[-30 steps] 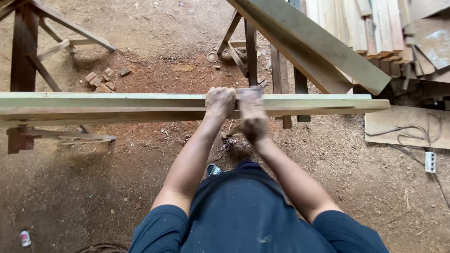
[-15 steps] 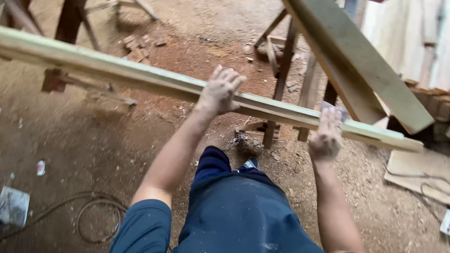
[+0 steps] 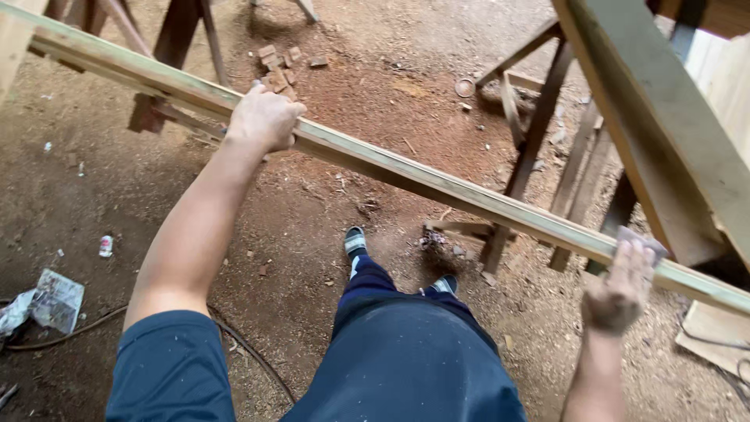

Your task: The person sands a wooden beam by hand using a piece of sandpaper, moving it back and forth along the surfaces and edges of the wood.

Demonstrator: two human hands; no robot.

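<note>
The setting was an open workshop floor of packed reddish dirt (image 3: 328, 203) strewn with sawdust and offcuts. A broad plank (image 3: 664, 133) leaned across the upper right of the frame, propped on dark timber trestle legs (image 3: 531, 148).

The long wooden batten (image 3: 422, 178) ran diagonally from the upper left to the lower right of the frame. It lay raised off the floor, evidently bridging the trestles so that its length stayed accessible at working height.

The left hand (image 3: 264, 119) sat at upper centre-left, fingers curled over the top of the batten and closed on it, apparently to steady it against sideways movement. The right hand (image 3: 621, 291) sat at the lower right, pressing a small grey sheet, probably sandpaper (image 3: 642, 242), flat against the near edge of the batten; the fingers lay together over the sheet.

Small wooden blocks (image 3: 277, 66) lay at upper centre, and crumpled plastic (image 3: 47, 301) beside a cable (image 3: 242, 348) at the lower left.
</note>
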